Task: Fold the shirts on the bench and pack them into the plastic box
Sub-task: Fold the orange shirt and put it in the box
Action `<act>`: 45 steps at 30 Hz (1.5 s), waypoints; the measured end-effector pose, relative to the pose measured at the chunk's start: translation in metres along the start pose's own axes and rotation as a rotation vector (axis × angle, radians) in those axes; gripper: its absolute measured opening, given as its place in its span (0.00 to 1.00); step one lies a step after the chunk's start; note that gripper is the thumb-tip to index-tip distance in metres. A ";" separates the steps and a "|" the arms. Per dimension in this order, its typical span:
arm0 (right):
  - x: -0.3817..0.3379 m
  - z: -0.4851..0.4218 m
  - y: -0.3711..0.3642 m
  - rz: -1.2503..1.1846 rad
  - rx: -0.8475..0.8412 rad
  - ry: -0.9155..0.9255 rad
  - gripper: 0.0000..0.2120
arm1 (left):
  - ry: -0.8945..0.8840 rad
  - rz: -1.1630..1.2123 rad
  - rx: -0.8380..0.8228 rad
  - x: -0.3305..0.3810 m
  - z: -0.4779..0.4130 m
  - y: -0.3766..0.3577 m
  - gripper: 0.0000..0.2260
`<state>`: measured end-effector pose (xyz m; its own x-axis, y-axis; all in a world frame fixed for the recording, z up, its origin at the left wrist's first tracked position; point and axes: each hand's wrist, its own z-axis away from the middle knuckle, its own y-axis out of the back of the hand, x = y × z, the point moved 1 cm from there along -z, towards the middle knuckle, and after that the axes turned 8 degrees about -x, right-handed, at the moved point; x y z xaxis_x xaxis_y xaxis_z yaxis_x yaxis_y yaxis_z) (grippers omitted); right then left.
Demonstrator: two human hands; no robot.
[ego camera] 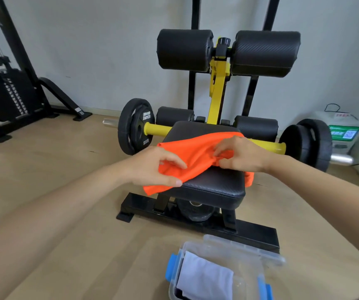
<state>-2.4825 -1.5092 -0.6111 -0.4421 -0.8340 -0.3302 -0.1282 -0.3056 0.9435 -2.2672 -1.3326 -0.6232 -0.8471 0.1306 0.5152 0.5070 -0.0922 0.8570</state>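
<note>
**Two hands gather an orange shirt on a padded gym table**

The left hand (159,167) pinches the near left part of an orange shirt (198,148), its thumb pressing the cloth where it hangs off the black padded table (217,185). Between the hands the shirt lies bunched and slanted across the pad. The right hand (239,154) pinches a crumpled gather of fabric, and more cloth drops over the edge below that wrist. Below both hands, on the floor, an open-topped clear plastic box (239,252) holds a folded pale shirt (204,276). To fold well, the hands likely need to draw apart, spread the shirt flat and square, smooth the creases, then fold it small enough for the box.
</note>
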 end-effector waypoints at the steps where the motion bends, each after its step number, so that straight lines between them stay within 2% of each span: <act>1: -0.005 0.002 -0.004 -0.001 0.033 0.041 0.16 | 0.006 -0.076 0.003 -0.006 0.008 -0.001 0.24; 3: -0.015 0.009 -0.012 -0.001 0.062 0.119 0.20 | 0.028 -0.218 0.016 -0.016 0.021 -0.008 0.32; 5: -0.023 0.014 -0.022 0.048 0.068 0.184 0.25 | 0.024 -0.305 0.059 -0.022 0.027 -0.018 0.32; 10: -0.048 0.018 -0.046 0.121 0.134 0.220 0.28 | -0.018 -0.249 0.310 -0.017 0.037 -0.015 0.11; 13: -0.071 0.015 -0.052 0.081 0.227 0.242 0.28 | 0.008 -0.083 0.394 -0.009 0.039 -0.006 0.10; 16: -0.089 0.005 -0.055 -0.021 0.298 0.235 0.23 | 0.065 0.035 0.452 -0.003 0.039 -0.001 0.09; 18: -0.094 -0.001 -0.056 -0.035 0.308 0.235 0.17 | 0.134 -0.009 0.521 -0.003 0.042 0.001 0.09; 20: -0.094 -0.006 -0.057 -0.067 0.321 0.213 0.10 | 0.219 -0.080 0.583 -0.005 0.047 0.004 0.13; 24: -0.088 -0.012 -0.058 -0.174 0.372 0.146 0.06 | 0.372 -0.095 0.659 0.001 0.062 0.013 0.12; 27: -0.085 -0.014 -0.058 -0.240 0.369 0.138 0.05 | 0.498 0.078 0.636 0.010 0.071 0.008 0.10; 31: -0.086 -0.013 -0.056 -0.263 0.377 0.142 0.04 | 0.631 0.705 0.487 0.027 0.071 -0.006 0.13; 35: -0.087 -0.006 -0.059 -0.208 0.340 0.207 0.05 | 0.620 0.962 0.479 0.032 0.064 -0.013 0.16; 39: -0.085 0.000 -0.066 -0.066 0.221 0.316 0.08 | 0.532 1.007 0.597 0.030 0.055 -0.015 0.19; 42: -0.087 0.004 -0.068 0.025 0.142 0.399 0.13 | 0.505 0.907 0.666 0.023 0.047 -0.021 0.20; 45: -0.084 0.009 -0.065 0.040 0.072 0.420 0.17 | 0.501 0.758 0.752 0.016 0.038 -0.024 0.16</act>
<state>-2.4453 -1.4147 -0.6443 -0.0497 -0.9639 -0.2616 -0.1868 -0.2483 0.9505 -2.2869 -1.2906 -0.6354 -0.1723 -0.1249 0.9771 0.7320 0.6475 0.2118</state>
